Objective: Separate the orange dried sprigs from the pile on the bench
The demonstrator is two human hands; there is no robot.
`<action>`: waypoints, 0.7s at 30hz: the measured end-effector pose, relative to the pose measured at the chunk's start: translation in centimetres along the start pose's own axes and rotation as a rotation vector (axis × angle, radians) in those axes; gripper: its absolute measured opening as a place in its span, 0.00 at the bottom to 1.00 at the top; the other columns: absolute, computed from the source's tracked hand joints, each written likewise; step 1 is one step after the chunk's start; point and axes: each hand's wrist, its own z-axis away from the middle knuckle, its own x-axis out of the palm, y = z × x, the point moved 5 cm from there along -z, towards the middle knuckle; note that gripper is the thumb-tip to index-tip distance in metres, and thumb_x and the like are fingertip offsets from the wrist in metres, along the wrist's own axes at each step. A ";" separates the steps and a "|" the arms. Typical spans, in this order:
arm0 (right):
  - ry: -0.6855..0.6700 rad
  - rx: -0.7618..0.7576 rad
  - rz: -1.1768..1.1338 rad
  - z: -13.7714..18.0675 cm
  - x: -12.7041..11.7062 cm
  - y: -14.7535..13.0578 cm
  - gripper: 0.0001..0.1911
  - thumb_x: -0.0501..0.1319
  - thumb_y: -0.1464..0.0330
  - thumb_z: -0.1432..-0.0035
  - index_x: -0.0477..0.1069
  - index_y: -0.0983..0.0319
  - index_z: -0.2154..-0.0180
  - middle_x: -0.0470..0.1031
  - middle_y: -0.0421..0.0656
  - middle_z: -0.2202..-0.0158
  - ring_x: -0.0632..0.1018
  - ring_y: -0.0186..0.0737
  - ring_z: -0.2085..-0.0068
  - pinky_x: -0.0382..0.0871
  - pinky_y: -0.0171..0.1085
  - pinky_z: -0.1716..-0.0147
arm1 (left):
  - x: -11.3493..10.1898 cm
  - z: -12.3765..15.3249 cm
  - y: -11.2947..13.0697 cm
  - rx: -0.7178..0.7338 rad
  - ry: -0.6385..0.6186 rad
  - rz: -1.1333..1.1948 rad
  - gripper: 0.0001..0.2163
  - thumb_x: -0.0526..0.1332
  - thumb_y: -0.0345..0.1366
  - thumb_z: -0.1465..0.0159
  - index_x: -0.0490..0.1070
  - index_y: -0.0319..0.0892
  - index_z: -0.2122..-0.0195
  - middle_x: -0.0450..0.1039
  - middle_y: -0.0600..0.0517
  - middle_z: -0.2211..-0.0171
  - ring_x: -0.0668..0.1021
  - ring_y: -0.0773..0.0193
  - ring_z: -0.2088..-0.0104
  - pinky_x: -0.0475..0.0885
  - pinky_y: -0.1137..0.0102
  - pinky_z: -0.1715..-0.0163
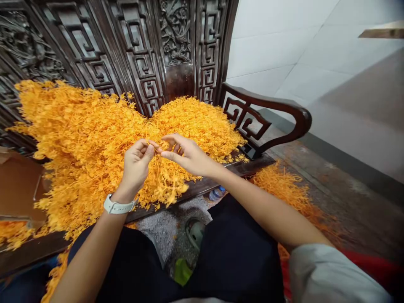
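Observation:
My left hand (137,162), with a pale watch (118,206) on its wrist, pinches a thin orange plastic flower stem between thumb and forefinger. Below it hangs a bunch of orange plastic flower sprigs (170,185). Close against those fingertips, my right hand (186,155) has its thumb and fingers curled around a small orange flower piece (164,145). The exact contact there is partly hidden. Both hands are just above a large heap of the same orange sprigs (85,130) on a dark carved wooden bench (179,80). A rounded mound of orange flower pieces (195,115) sits behind my right hand.
The bench's curved armrest (277,109) rises at the right, near a white wall (271,50). A cardboard box (19,185) stands at the left. Orange stems (284,189) lie on the floor at the right. Under the bench edge is a plastic bottle (217,193).

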 end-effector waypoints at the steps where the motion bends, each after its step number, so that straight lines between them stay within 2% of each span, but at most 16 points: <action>1: 0.016 -0.013 0.033 -0.1 -0.2 0.2 0.14 0.66 0.60 0.30 0.71 0.62 0.51 0.74 0.42 0.61 0.71 0.36 0.64 0.65 0.39 0.61 | 0.4 0.0 0.0 0.006 -0.006 -0.014 0.15 0.75 0.49 0.36 0.80 0.43 0.64 0.77 0.51 0.68 0.78 0.66 0.66 0.75 0.72 0.61; 3: 0.020 -0.049 0.122 0.1 -0.2 0.0 0.08 0.63 0.65 0.29 0.68 0.61 0.60 0.70 0.39 0.67 0.68 0.35 0.67 0.62 0.38 0.64 | 0.6 -0.2 -0.2 0.020 0.031 -0.036 0.16 0.75 0.50 0.37 0.79 0.42 0.67 0.76 0.51 0.69 0.78 0.67 0.69 0.76 0.72 0.64; 5: -0.062 -0.133 0.224 0.7 0.6 -1.6 0.09 0.60 0.69 0.28 0.66 0.61 0.65 0.69 0.38 0.70 0.68 0.35 0.68 0.60 0.38 0.64 | 0.1 -0.6 -0.4 0.018 0.113 -0.023 0.16 0.76 0.48 0.38 0.77 0.41 0.69 0.74 0.52 0.71 0.76 0.69 0.72 0.74 0.74 0.69; 6: -0.154 -0.198 0.232 1.2 1.3 -2.9 0.10 0.59 0.70 0.27 0.67 0.61 0.65 0.71 0.39 0.70 0.69 0.36 0.67 0.61 0.38 0.63 | -0.5 -0.9 -0.6 0.002 0.168 0.001 0.16 0.76 0.46 0.38 0.76 0.41 0.70 0.73 0.53 0.72 0.74 0.70 0.74 0.73 0.75 0.72; 9: -0.565 -0.389 0.052 3.6 3.9 -7.3 0.12 0.55 0.72 0.24 0.71 0.61 0.64 0.79 0.42 0.64 0.76 0.36 0.61 0.67 0.36 0.57 | -2.4 -1.7 -1.5 -0.124 0.298 0.089 0.13 0.74 0.37 0.38 0.72 0.40 0.72 0.69 0.56 0.76 0.71 0.72 0.78 0.69 0.77 0.77; 10: -0.640 -0.410 -0.001 4.1 4.3 -8.3 0.13 0.55 0.71 0.24 0.72 0.61 0.64 0.80 0.42 0.63 0.77 0.35 0.60 0.68 0.36 0.57 | -3.0 -1.8 -1.8 -0.177 0.316 0.117 0.12 0.74 0.34 0.38 0.71 0.41 0.72 0.69 0.56 0.77 0.71 0.72 0.79 0.69 0.77 0.78; 11: -0.631 -0.400 -0.016 4.2 4.3 -8.7 0.13 0.56 0.70 0.23 0.73 0.62 0.64 0.80 0.42 0.63 0.77 0.35 0.61 0.69 0.35 0.57 | -3.4 -1.8 -1.9 -0.220 0.316 0.142 0.11 0.74 0.33 0.39 0.71 0.40 0.71 0.70 0.56 0.76 0.72 0.72 0.78 0.70 0.77 0.77; 12: -0.538 -0.361 0.006 3.9 3.8 -8.5 0.13 0.57 0.68 0.23 0.73 0.62 0.64 0.79 0.42 0.64 0.77 0.35 0.62 0.68 0.36 0.58 | -3.7 -1.8 -2.0 -0.245 0.300 0.161 0.11 0.74 0.32 0.40 0.72 0.40 0.71 0.71 0.55 0.75 0.73 0.71 0.78 0.71 0.76 0.76; 15: -0.089 -0.103 0.106 1.8 0.9 -4.8 0.14 0.62 0.58 0.26 0.74 0.63 0.54 0.76 0.43 0.63 0.73 0.36 0.66 0.65 0.37 0.63 | -3.3 -1.1 -1.5 -0.230 0.209 0.186 0.11 0.77 0.36 0.41 0.75 0.40 0.69 0.75 0.53 0.73 0.76 0.70 0.75 0.74 0.76 0.74; 16: -0.010 -0.011 0.110 1.2 0.1 -3.2 0.18 0.63 0.55 0.27 0.73 0.63 0.49 0.76 0.43 0.61 0.72 0.35 0.66 0.65 0.37 0.64 | -2.8 -0.7 -1.3 -0.214 0.169 0.179 0.13 0.78 0.39 0.42 0.76 0.40 0.69 0.75 0.52 0.73 0.77 0.70 0.75 0.75 0.75 0.73; 18: -0.022 0.108 0.061 0.3 -0.5 -0.6 0.23 0.65 0.51 0.29 0.72 0.63 0.48 0.74 0.42 0.62 0.70 0.34 0.68 0.63 0.36 0.67 | -1.7 -0.1 -1.1 -0.184 0.090 0.150 0.15 0.79 0.44 0.42 0.78 0.40 0.68 0.77 0.51 0.73 0.78 0.69 0.75 0.76 0.74 0.72; 21: -0.228 0.118 -0.183 0.3 0.8 -0.1 0.23 0.64 0.51 0.29 0.69 0.62 0.67 0.67 0.36 0.73 0.65 0.30 0.72 0.60 0.34 0.70 | -0.5 0.3 -1.2 -0.147 0.040 0.116 0.15 0.78 0.44 0.41 0.79 0.39 0.68 0.77 0.51 0.74 0.77 0.69 0.76 0.74 0.74 0.73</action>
